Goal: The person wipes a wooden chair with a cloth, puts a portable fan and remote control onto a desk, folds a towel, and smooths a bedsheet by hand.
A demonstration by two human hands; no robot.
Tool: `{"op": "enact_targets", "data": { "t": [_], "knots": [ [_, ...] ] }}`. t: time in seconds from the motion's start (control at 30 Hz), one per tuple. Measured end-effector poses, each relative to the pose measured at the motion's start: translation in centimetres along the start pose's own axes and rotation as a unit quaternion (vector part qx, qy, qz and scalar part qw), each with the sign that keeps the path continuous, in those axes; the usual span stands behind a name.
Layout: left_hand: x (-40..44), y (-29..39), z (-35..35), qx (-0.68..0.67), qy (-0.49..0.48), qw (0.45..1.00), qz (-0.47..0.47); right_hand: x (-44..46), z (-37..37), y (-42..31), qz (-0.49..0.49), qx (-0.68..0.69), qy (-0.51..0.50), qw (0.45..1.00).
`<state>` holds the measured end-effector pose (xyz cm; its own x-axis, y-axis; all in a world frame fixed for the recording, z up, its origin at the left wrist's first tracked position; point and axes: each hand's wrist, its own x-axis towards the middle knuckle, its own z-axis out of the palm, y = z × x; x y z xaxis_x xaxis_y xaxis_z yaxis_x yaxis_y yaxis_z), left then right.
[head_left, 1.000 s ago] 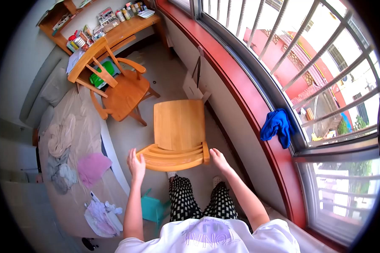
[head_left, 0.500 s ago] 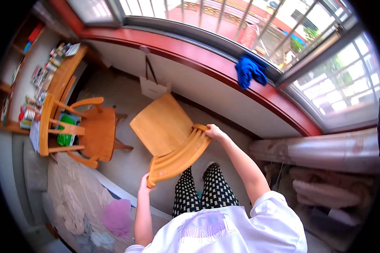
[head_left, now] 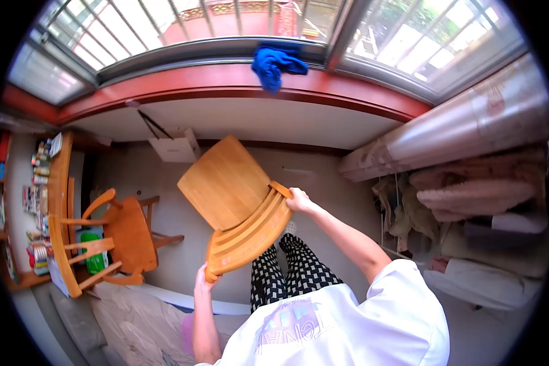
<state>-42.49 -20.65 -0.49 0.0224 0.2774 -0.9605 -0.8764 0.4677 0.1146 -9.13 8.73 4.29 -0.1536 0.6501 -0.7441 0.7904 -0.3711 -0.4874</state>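
Note:
A light wooden chair (head_left: 226,183) stands in front of me, its curved slatted backrest nearest my body and its flat seat beyond. My left hand (head_left: 206,277) grips the lower left end of the backrest. On the upper right end, my right hand (head_left: 297,200) is closed around the wood. The chair's legs are hidden beneath the seat. My patterned trousers (head_left: 296,268) and one foot show just below the backrest.
An orange-brown armchair (head_left: 128,235) stands at the left by a desk (head_left: 60,177) with bottles and books. A white bag (head_left: 174,148) is by the wall. A blue cloth (head_left: 274,64) lies on the red sill. Clothes (head_left: 476,195) hang at right; a bed (head_left: 134,317) is lower left.
Both hands have closed on the backrest, and the chair has turned at an angle. The view has swung right, bringing the hanging clothes into sight and moving the armchair leftward.

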Motion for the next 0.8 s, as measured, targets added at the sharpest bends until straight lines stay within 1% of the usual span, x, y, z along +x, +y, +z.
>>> {"op": "enact_targets", "data": {
  "t": [0.1,0.2,0.23,0.3,0.37,0.4,0.43,0.47,0.5,0.53,0.57,0.6,0.63,0.7,0.73,0.77,0.8],
  "knots": [
    [0.9,-0.7,1.1,0.068,-0.025,0.997,-0.024,-2.2,-1.4,3.3,0.004,0.035,0.020,0.999],
    [0.9,-1.2,3.7,0.115,-0.022,0.993,-0.034,-3.8,-0.8,8.8,0.009,0.037,0.095,0.995],
    [1.1,-0.8,4.3,0.139,-0.020,0.989,-0.039,-4.9,-0.6,10.2,0.018,0.048,0.104,0.993],
    [1.5,0.0,6.0,0.188,-0.032,0.980,-0.050,-7.2,-0.1,13.0,0.043,0.113,0.137,0.983],
    [1.9,0.6,8.2,0.265,-0.041,0.962,-0.052,-9.7,0.6,15.4,0.071,0.145,0.164,0.973],
    [2.1,1.0,9.4,0.278,-0.044,0.958,-0.055,-10.9,1.5,16.8,0.090,0.173,0.180,0.964],
    [2.4,1.4,10.9,0.324,-0.051,0.943,-0.057,-12.0,2.4,18.1,0.097,0.185,0.188,0.960],
    [2.6,1.7,12.5,0.369,-0.059,0.926,-0.058,-12.8,3.8,19.8,0.111,0.227,0.212,0.944],
    [2.7,1.7,14.2,0.386,-0.062,0.918,-0.061,-13.8,5.2,21.4,0.125,0.269,0.236,0.925],
    [2.9,1.7,16.0,0.427,-0.058,0.900,-0.061,-14.8,6.6,22.7,0.131,0.283,0.246,0.918],
    [3.0,1.6,18.2,0.467,-0.055,0.880,-0.062,-15.8,7.7,23.7,0.147,0.350,0.260,0.888],
    [3.4,1.5,20.0,0.512,-0.076,0.854,-0.057,-17.0,9.2,24.6,0.161,0.414,0.274,0.853],
    [3.7,1.2,21.5,0.528,-0.080,0.843,-0.062,-18.4,10.7,25.0,0.169,0.425,0.284,0.843],
    [4.5,-0.1,25.1,0.603,-0.107,0.786,-0.082,-20.8,12.8,25.7,0.193,0.535,0.325,0.755],
    [4.7,-1.1,26.8,0.626,-0.110,0.767,-0.085,-22.1,13.7,26.1,0.196,0.542,0.333,0.746],
    [4.8,-2.3,28.3,0.637,-0.113,0.758,-0.087,-23.5,14.7,26.5,0.208,0.568,0.337,0.721],
    [4.6,-3.6,30.1,0.679,-0.115,0.720,-0.091,-24.7,15.5,26.4,0.221,0.593,0.340,0.695]
  ]
}}
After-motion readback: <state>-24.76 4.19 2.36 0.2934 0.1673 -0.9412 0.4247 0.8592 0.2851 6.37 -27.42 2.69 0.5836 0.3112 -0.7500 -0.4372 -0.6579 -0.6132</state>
